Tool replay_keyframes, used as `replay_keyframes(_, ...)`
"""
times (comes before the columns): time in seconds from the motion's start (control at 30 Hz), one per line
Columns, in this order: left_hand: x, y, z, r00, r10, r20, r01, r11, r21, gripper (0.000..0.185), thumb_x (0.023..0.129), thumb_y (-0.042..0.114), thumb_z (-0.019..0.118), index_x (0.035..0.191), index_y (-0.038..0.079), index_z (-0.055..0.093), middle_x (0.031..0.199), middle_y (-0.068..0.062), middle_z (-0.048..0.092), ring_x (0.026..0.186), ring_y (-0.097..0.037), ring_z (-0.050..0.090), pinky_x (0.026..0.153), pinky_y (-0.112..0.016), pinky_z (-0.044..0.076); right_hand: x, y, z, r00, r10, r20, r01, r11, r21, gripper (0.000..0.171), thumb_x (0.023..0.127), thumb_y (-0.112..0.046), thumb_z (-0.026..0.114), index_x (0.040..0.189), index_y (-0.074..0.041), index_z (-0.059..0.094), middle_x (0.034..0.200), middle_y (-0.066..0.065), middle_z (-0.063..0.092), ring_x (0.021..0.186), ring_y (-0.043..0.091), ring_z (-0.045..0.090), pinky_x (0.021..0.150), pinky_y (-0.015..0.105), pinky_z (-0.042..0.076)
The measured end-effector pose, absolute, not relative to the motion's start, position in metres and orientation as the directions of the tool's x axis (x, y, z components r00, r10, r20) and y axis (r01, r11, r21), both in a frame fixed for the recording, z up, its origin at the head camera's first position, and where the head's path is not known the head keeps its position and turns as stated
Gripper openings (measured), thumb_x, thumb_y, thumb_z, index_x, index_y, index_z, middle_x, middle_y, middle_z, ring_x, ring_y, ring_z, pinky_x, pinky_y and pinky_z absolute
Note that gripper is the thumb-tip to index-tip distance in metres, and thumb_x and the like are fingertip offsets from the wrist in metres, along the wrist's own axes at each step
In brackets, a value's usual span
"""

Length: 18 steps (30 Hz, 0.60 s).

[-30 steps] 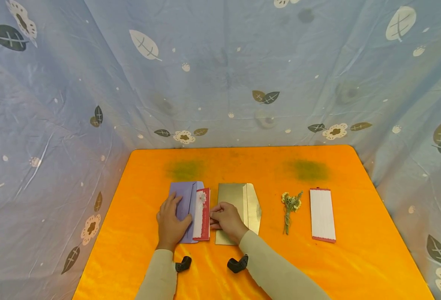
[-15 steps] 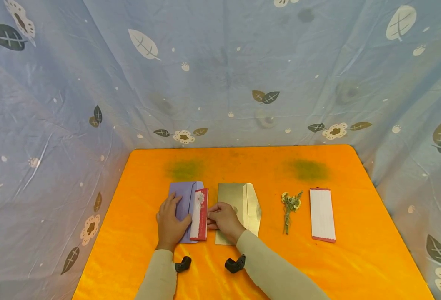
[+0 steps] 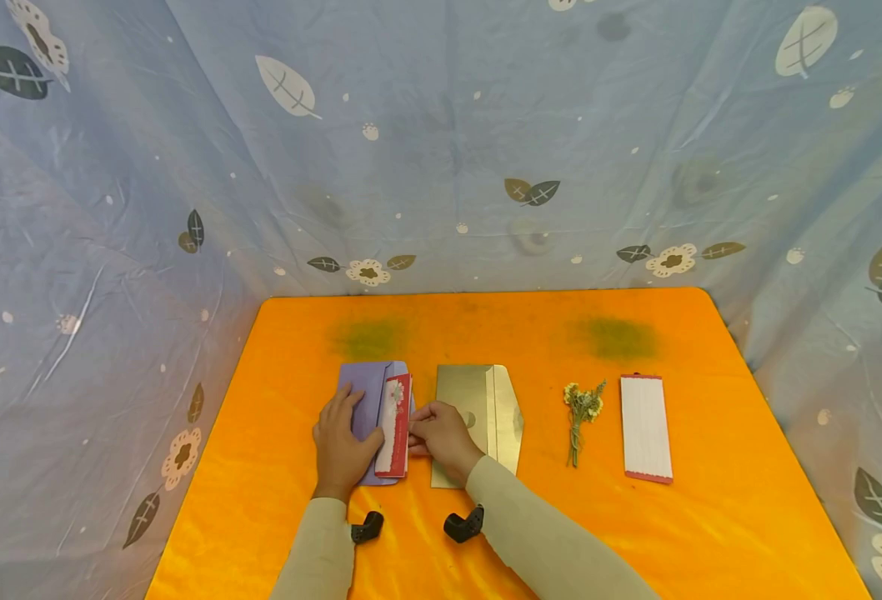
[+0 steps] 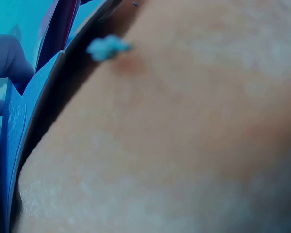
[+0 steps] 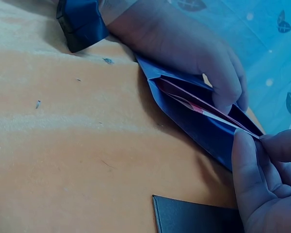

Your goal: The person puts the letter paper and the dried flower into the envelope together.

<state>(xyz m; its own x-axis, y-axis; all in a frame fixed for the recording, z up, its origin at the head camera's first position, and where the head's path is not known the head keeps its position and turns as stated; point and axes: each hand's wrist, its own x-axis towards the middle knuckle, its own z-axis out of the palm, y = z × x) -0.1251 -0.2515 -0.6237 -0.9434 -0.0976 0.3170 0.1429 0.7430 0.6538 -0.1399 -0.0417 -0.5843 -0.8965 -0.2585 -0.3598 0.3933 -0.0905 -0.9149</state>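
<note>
Here, left hand (image 3: 341, 446) lies flat — fingers straight, pressing the purple envelope (image 3: 368, 400) to the orange tabletop (image 3: 486, 533) | right hand (image 3: 441, 437) pinches the red card's (image 3: 394, 425) edge, card partly inside the envelope's mouth | gold envelope (image 3: 482, 408) just beside — dried flowers (image 3: 582, 412) and white card (image 3: 645, 429) farther right.

my head view bright, evenly lit, soft shadows, edges bowed by wide lens, left wrist view blurred, blue-tinted, right wrist view sharper, dimmer
</note>
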Motion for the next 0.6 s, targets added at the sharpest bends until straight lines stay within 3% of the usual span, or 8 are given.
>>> replay_keyframes(0.6, -0.1265, -0.2536, -0.6278, -0.938, -0.104, 0.330, 0.154, 0.728, 0.668, 0.070, 0.083, 0.024, 0.080, 0.148, 0.006, 0.063, 0.167, -0.016, 0.045, 0.151, -0.042, 0.038, 0.113, -0.067, 0.024, -0.1414, -0.0517, -0.5828, -0.902, -0.232, -0.364, 0.394, -0.099, -0.914, 0.005, 0.105, 0.001, 0.066, 0.108, 0.005, 0.064, 0.092, 0.019, 0.070, 0.075, 0.024, 0.071, 0.073, 0.039, 0.064)
